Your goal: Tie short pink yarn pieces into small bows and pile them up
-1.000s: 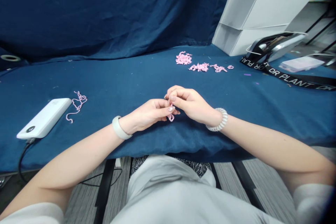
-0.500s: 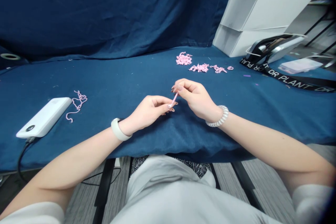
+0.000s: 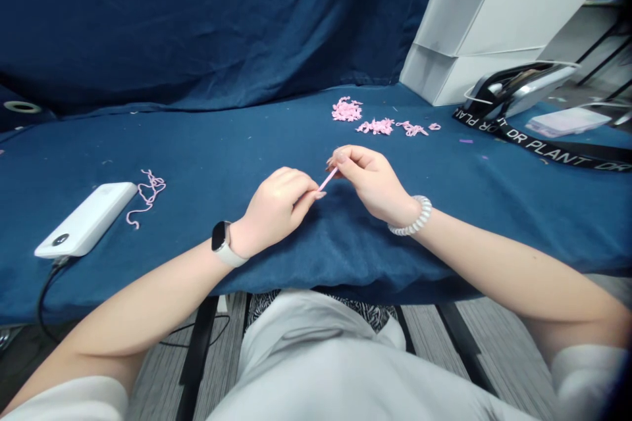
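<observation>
At the far left of the blue cloth-covered surface lies a white power bank, its black cable dropping over the near edge, with a loose tangle of pink yarn just beside it. Next comes the left hand, a smartwatch on its wrist, its curled fingers reaching toward the centre. They sit at the lower end of a short, thin pink strand, though it is impossible to tell whether they grip it or only touch it. The strand's long axis slants from lower left to upper right across the narrow gap between the hands, which are close but not clasped. Its upper end is pinched in the right hand, which wears a coiled white bracelet. Ahead of that hand lie small heaps of pink pieces, and farther right runs a black strap printed DR PLANT.
</observation>
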`<control>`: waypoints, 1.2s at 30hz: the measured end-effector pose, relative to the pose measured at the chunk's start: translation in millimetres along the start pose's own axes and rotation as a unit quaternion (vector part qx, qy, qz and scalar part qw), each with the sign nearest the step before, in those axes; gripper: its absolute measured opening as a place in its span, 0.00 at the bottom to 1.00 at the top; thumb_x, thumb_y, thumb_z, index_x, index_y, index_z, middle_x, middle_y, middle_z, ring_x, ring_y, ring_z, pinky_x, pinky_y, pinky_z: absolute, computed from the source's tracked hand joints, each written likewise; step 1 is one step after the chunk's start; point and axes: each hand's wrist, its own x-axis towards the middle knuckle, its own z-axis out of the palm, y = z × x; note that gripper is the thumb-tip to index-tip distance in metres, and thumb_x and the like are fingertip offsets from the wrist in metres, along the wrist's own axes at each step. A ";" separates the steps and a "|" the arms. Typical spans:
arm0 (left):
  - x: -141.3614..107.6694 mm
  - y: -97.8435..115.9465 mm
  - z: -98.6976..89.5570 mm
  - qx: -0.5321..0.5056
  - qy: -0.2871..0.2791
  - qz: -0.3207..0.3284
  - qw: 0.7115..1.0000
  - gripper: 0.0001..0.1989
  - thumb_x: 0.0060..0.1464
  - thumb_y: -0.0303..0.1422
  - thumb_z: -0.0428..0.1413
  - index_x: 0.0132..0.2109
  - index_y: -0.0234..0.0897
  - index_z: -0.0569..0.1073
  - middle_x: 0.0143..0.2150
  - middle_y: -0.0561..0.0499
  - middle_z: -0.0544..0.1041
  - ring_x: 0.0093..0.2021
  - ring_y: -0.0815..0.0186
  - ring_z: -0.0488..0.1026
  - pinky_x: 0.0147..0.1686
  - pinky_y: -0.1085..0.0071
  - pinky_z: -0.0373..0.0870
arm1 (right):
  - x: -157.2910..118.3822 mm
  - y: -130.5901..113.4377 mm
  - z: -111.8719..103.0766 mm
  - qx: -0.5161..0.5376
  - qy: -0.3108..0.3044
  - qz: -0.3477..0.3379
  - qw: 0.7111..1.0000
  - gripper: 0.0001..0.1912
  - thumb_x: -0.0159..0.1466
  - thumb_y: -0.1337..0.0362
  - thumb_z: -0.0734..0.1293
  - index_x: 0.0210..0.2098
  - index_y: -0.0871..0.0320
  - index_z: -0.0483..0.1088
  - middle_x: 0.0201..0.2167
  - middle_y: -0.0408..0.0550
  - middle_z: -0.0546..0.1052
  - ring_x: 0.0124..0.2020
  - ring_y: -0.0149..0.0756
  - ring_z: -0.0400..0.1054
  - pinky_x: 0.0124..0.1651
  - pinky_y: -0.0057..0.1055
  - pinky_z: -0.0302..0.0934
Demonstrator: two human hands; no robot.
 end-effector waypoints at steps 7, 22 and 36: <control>-1.8 5.4 -6.0 -0.051 -0.062 0.159 0.984 0.07 0.57 0.34 0.55 0.33 0.41 0.77 0.43 0.48 0.80 0.43 0.65 0.75 0.44 0.69 0.64 | -9.4 -3.7 6.0 -0.058 -0.139 -0.020 0.988 0.19 0.60 0.52 0.67 0.24 0.62 0.67 0.32 0.47 0.69 0.33 0.28 0.63 0.41 0.28 0.58; -2.4 14.8 -4.8 -0.198 0.111 0.097 0.969 0.08 0.51 0.21 0.59 0.39 0.36 0.76 0.38 0.47 0.80 0.40 0.67 0.76 0.42 0.72 0.73 | -11.0 -6.4 8.9 0.033 -0.087 -0.030 0.995 0.11 0.60 0.62 0.69 0.25 0.62 0.71 0.30 0.44 0.70 0.33 0.25 0.64 0.42 0.25 0.58; -1.4 16.3 3.9 -0.321 0.203 -0.117 0.918 0.06 0.52 0.24 0.60 0.38 0.35 0.79 0.36 0.50 0.80 0.26 0.75 0.74 0.25 0.82 0.71 | -13.0 1.6 14.7 0.026 -0.048 0.023 0.998 0.19 0.58 0.51 0.69 0.27 0.62 0.66 0.28 0.44 0.66 0.30 0.28 0.59 0.37 0.29 0.56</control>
